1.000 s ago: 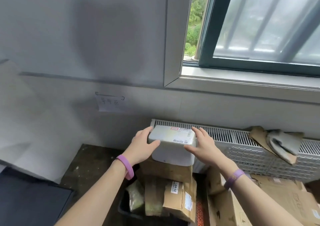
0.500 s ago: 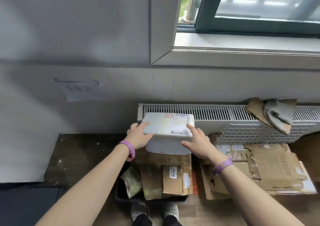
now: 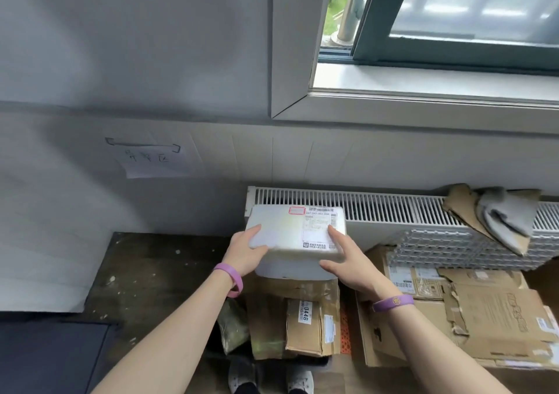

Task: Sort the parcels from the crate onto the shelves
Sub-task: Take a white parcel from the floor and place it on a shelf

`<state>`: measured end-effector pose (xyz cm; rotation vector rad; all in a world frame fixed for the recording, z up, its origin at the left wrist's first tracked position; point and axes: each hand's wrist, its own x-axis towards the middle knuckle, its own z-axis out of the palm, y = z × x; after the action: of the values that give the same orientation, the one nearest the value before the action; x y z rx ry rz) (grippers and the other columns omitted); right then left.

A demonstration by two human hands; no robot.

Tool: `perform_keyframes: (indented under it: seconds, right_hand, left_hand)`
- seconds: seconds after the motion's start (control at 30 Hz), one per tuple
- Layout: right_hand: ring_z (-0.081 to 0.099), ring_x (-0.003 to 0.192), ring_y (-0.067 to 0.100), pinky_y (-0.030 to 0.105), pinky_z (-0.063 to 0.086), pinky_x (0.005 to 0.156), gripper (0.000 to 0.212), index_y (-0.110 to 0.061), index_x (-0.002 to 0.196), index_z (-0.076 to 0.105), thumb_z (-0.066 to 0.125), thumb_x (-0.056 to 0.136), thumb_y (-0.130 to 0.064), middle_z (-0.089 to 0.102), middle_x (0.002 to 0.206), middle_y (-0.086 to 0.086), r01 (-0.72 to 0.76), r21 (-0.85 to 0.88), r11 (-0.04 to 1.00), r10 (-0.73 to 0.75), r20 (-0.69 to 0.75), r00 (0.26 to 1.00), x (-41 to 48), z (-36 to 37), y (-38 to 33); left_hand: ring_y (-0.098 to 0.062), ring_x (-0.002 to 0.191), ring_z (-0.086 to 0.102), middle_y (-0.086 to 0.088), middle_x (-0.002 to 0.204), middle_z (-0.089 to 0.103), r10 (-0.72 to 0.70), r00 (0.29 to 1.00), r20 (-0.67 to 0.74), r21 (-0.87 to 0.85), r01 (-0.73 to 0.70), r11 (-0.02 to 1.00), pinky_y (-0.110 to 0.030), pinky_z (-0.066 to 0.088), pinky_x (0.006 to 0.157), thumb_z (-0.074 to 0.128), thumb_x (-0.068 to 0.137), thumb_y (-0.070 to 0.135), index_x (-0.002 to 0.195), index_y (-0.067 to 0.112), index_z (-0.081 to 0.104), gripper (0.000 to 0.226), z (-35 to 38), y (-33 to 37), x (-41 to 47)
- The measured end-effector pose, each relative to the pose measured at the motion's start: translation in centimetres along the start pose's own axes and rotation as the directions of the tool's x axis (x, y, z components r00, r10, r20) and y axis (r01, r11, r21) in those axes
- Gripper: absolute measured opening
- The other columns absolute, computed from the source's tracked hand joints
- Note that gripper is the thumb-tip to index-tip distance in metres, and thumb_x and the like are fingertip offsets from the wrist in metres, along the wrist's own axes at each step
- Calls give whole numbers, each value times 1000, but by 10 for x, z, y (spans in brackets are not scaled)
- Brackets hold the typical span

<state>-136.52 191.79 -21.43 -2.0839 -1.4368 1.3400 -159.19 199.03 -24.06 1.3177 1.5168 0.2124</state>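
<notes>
A white foam parcel (image 3: 290, 230) with a shipping label on top is held in front of the radiator. My left hand (image 3: 246, 253) grips its left side and my right hand (image 3: 341, 260) grips its right front corner. Below it stands a dark crate (image 3: 308, 360), mostly hidden by the brown cardboard parcels (image 3: 308, 321) and a greenish bag (image 3: 233, 330) inside it. No shelf is in view.
A white radiator (image 3: 378, 207) runs along the wall under the window sill (image 3: 423, 88). Flattened cardboard boxes (image 3: 472, 318) and a plastic grid (image 3: 438, 248) lie at the right. A handwritten paper note (image 3: 151, 159) hangs on the wall. My shoes (image 3: 269, 381) show at the bottom.
The view tilted downward, showing more floor, my shoes and the crate. The white parcel stays in both hands, now seen more from above.
</notes>
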Motion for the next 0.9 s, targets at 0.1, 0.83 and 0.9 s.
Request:
perform_keyframes:
  seconds: [0.1, 0.83, 0.9]
  right_hand:
    - [24, 142, 11, 24, 20, 110, 73, -24, 152, 21, 62, 91, -25, 25, 155, -5, 101, 22, 995, -100, -40, 994, -8, -9, -14]
    - [61, 90, 10, 7, 41, 68, 37, -51, 121, 53, 59, 90, -31, 68, 101, -9, 807, 163, 568, -810, 284, 513, -185, 192, -293]
    - [60, 93, 10, 5, 41, 67, 37, -52, 119, 53, 59, 90, -30, 68, 101, -14, 818, 181, 546, -817, 331, 473, -219, 223, -303]
  left_hand:
    - [-21, 130, 41, -2, 146, 34, 27, 986, -164, -51, -36, 998, -26, 36, 99, 55, 92, 19, 143, 25, 40, 53, -5, 9, -25]
    - [-11, 106, 49, 2, 117, 45, -234, 156, -960, -250, -92, 964, -16, 34, 86, 63, 84, 11, 126, 26, 59, 45, -161, -121, -427]
    - [-7, 102, 47, 3, 116, 45, -260, 78, -962, -266, -89, 960, -15, 34, 83, 63, 84, 11, 126, 26, 59, 44, -161, -144, -467]
